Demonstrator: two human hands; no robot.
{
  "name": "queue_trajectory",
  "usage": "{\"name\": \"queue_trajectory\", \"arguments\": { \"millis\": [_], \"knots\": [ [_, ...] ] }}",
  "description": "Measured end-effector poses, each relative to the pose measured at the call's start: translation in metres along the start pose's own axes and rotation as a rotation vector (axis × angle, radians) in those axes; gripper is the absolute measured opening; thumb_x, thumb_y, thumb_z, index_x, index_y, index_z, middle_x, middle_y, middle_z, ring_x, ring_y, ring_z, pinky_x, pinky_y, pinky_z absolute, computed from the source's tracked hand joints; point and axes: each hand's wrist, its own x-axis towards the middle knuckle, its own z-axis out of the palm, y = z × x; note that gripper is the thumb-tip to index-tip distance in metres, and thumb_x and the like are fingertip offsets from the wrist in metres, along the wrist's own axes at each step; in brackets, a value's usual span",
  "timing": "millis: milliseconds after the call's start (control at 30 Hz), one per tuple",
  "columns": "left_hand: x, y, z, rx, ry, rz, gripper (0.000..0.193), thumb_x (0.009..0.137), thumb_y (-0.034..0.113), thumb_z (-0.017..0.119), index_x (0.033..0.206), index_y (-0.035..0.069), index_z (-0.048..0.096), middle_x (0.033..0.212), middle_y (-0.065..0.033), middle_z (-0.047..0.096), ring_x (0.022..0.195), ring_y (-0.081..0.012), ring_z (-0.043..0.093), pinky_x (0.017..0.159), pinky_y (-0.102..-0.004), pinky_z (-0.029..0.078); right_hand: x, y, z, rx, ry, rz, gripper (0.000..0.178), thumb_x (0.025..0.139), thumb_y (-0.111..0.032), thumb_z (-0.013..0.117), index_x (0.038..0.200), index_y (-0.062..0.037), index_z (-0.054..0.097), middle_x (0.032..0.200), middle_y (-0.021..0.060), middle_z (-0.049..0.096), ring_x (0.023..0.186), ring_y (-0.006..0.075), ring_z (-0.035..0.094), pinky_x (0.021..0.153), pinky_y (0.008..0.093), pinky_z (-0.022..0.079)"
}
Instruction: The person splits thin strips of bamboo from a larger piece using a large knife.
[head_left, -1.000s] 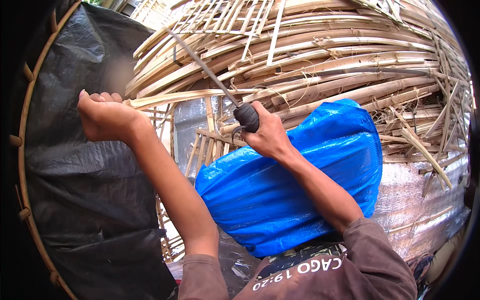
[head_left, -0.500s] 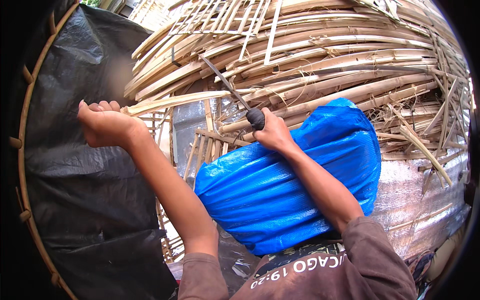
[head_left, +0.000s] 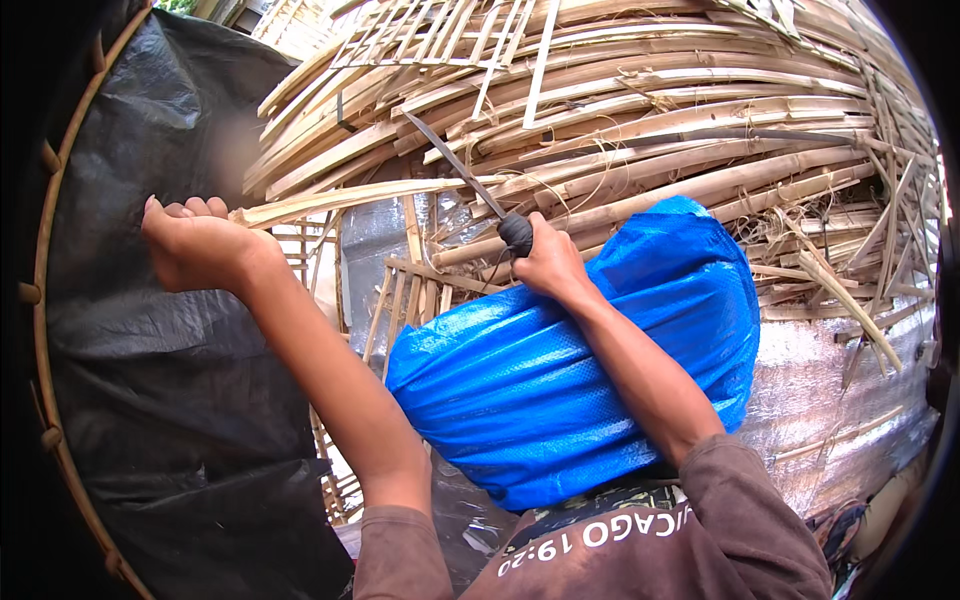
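My left hand [head_left: 190,245] is closed at the left, its fingers curled round the near end of a pale split bamboo strip [head_left: 340,200]. That strip runs rightward from the hand and passes behind the knife blade. In my right hand [head_left: 552,262] is a knife [head_left: 455,160] with a dark wrapped handle, its long narrow blade slanting up and to the left. The blade crosses the strip near the strip's right part; whether it cuts in, I cannot tell. A blue plastic sheet [head_left: 570,390] covers my lap below the right forearm.
A large stack of split bamboo [head_left: 680,110] fills the far side, with a slatted bamboo frame [head_left: 440,40] on top. Black plastic sheeting [head_left: 180,370] hangs at the left beside a bamboo pole [head_left: 45,250]. Silvery sheeting [head_left: 810,390] lies to the right.
My left hand has shifted a little to the left, and the bamboo strip has slid left with it. The right hand and knife have barely moved.
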Motion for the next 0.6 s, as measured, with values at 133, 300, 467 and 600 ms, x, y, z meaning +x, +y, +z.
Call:
{"name": "queue_trajectory", "arguments": {
  "millis": [133, 300, 467, 600],
  "knots": [
    [-0.007, 0.003, 0.004, 0.005, -0.001, 0.046, 0.04, 0.089, 0.016, 0.056, 0.061, 0.013, 0.028, 0.058, 0.0019, 0.029, 0.049, -0.0094, 0.027, 0.045, -0.0277, 0.023, -0.004, -0.003, -0.006, 0.164, -0.024, -0.049, 0.036, 0.074, -0.015, 0.067, 0.106, -0.0036, 0.056, 0.09, 0.0276, 0.067, 0.091, 0.0441, 0.065, 0.079, 0.0496, 0.051],
    [-0.003, -0.001, 0.006, 0.015, -0.009, 0.088, 0.04, 0.089, 0.018, 0.056, 0.06, 0.012, 0.029, 0.057, 0.002, 0.029, 0.049, -0.0096, 0.028, 0.045, -0.0275, 0.024, -0.023, -0.037, -0.022, 0.434, -0.014, -0.433, 0.04, 0.072, -0.015, 0.076, 0.106, -0.0074, 0.057, 0.082, 0.0237, 0.067, 0.084, 0.0452, 0.067, 0.069, 0.049, 0.051],
    [-0.006, 0.001, 0.009, 0.005, -0.019, 0.073, 0.04, 0.089, 0.016, 0.056, 0.062, 0.013, 0.027, 0.058, 0.0024, 0.027, 0.049, -0.0097, 0.026, 0.045, -0.0283, 0.023, -0.013, -0.017, 0.002, 0.09, 0.034, -0.268, 0.042, 0.07, -0.009, 0.07, 0.108, -0.0054, 0.051, 0.082, 0.028, 0.067, 0.083, 0.0492, 0.065, 0.073, 0.0556, 0.051],
    [-0.002, 0.004, 0.0, 0.067, -0.003, 0.024, 0.039, 0.09, 0.017, 0.056, 0.062, 0.012, 0.028, 0.059, 0.0019, 0.028, 0.05, -0.01, 0.027, 0.045, -0.0284, 0.024, 0.004, 0.006, 0.005, -0.043, 0.023, -0.028, 0.041, 0.072, -0.011, 0.068, 0.108, -0.0027, 0.052, 0.089, 0.03, 0.068, 0.088, 0.0492, 0.065, 0.08, 0.0569, 0.051]
  ]
}}
